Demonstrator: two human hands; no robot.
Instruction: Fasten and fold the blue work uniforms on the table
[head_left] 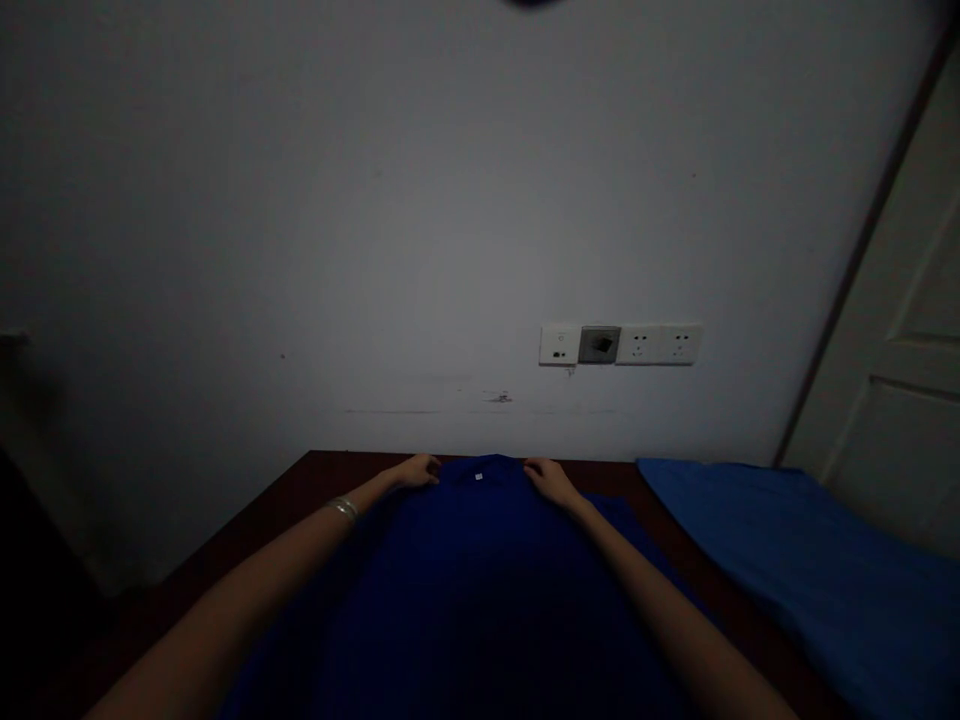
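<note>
A dark blue shirt (472, 540) lies spread out on a dark red-brown table, its collar end towards the wall and a small white label inside the neck. My left hand (420, 470) is closed on the shirt's left shoulder edge, beside the collar, its fingers curled. At the opposite shoulder, my right hand (549, 480) pinches the cloth with bent fingers. Both arms reach forward over the shirt, and a silvery bracelet circles my left wrist. The lower part of the shirt fades into shadow.
A lighter blue cloth (810, 540) lies on the table's right side. The table (337, 466) meets a pale wall, where a row of sockets and switches (621, 345) is mounted. A panelled white door (900, 380) stands at the right.
</note>
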